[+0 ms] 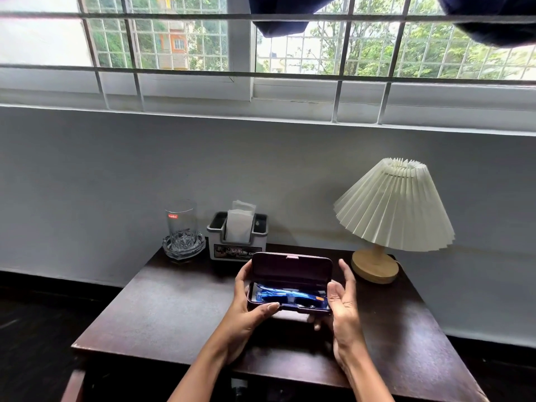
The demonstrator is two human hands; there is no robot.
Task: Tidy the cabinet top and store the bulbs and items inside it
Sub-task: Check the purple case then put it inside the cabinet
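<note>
Hands point(246, 309) round hard oblong case point(291, 271)

I am in a home. Before me a dark wooden cabinet point(162, 309) stands against a white wall point(87, 175). At its far right sits a table lamp point(388, 216) with a pleated shade; at the far left, 1 drinking glass point(181, 224) stands in a cut-glass dish point(183, 250) beside a tissue holder point(236, 239). Above the wall a barred window point(185, 44) looks out on trees and neighbouring houses, with dark cloth point(284, 15) hanging across its top.
</note>
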